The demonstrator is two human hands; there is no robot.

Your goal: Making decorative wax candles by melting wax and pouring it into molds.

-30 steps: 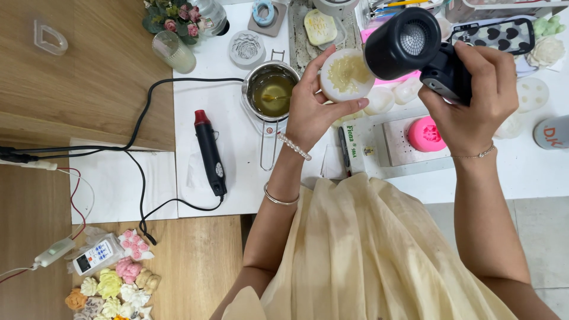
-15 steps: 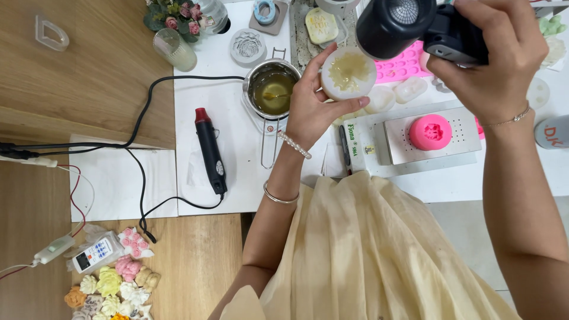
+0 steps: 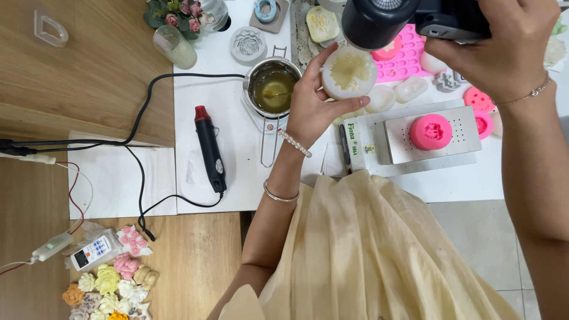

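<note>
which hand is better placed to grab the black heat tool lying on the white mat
Left. The left hand holds the round white mould nearer the heat tool; the right hand grips a black camera, farther away.

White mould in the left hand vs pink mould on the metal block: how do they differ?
The white mould is held tilted in the left hand, under the black camera in the right hand; the pink mould sits flat on the metal block, untouched. The white mould looks larger and shows yellowish filling; the pink mould's cavity shows only pink. Both are round with a flower-like cavity.
</note>
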